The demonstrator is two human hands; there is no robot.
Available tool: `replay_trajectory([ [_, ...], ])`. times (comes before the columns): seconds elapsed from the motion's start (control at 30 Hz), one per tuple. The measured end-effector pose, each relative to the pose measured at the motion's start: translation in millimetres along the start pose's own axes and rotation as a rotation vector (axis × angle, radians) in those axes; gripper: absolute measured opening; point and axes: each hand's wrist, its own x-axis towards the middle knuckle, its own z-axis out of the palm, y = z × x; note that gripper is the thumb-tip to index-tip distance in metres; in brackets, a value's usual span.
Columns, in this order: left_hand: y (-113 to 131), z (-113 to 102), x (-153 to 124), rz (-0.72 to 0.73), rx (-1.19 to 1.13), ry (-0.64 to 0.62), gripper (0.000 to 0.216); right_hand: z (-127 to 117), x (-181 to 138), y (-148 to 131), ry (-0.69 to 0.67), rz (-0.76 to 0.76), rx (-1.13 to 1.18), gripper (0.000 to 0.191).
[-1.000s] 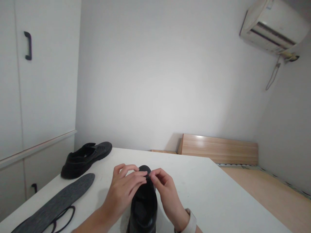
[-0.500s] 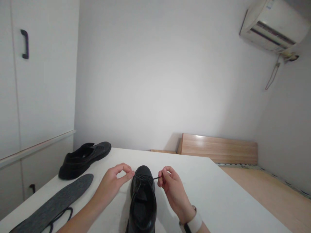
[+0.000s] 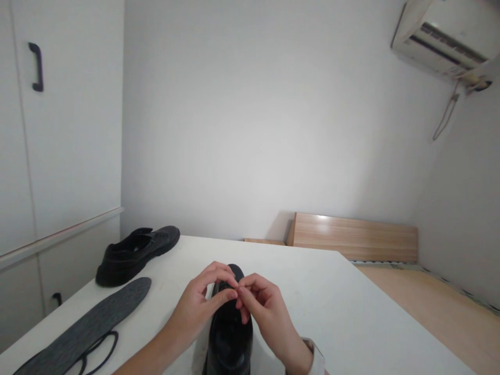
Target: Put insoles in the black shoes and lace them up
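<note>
A black leather shoe (image 3: 230,346) stands on the white table in front of me, toe pointing away. Over its lacing, my left hand (image 3: 209,291) and my right hand (image 3: 261,302) meet at the fingertips. The right thumb and index finger are pinched together on the shoelace, which the fingers now almost wholly hide. My left thumb and index finger curl in to the same spot, closing on the lace. A white-banded watch (image 3: 314,357) sits on my right wrist.
At the table's (image 3: 304,265) far left rests a second black shoe (image 3: 136,255). Nearer lie a grey insole (image 3: 86,325) and a loose black lace (image 3: 113,344). A white cabinet (image 3: 78,130) borders the left, and a bed frame with a wooden headboard (image 3: 355,237) the right.
My hands were apart on either side of the shoe, with the lace stretched out to the right hand. Both have come inward, and their fingertips now meet above the shoe.
</note>
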Motion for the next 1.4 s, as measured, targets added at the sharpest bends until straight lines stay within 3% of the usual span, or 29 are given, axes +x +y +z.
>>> replay_trajectory([
  [0.17, 1.5, -1.3, -0.6, -0.077, 0.064, -0.001, 0.018, 0.7, 0.8, 4.2, -0.023, -0.005, 0.04, 0.038],
  [0.27, 4.8, -6.7, -0.7, -0.116, 0.201, 0.0, 0.02, -2.7, 2.4, 4.8, 0.033, -0.033, 0.054, 0.037],
  [0.5, 14.3, -13.1, -4.3, 0.045, 0.75, -0.305, 0.028, -15.4, 6.8, 5.9, 0.177, -0.054, 0.041, 0.038],
  [0.7, 17.7, 0.8, -7.2, 0.109, 0.968, -0.313, 0.02, -11.0, 4.7, 4.8, 0.176, -0.061, 0.037, 0.037],
  [0.93, 10.2, 3.1, -8.2, 0.064, 0.912, -0.327, 0.007, -10.6, 5.7, 3.8, 0.201, -0.067, 0.021, 0.036],
  [1.2, 3.6, 8.1, -8.4, -0.016, 0.695, -0.297, 0.036, -12.7, 8.3, 9.8, 0.245, -0.084, 0.032, 0.031],
  [1.4, -0.8, 13.0, -7.1, 0.007, 0.654, -0.233, 0.014, -15.3, 11.5, 19.1, 0.251, -0.054, 0.116, 0.031],
])
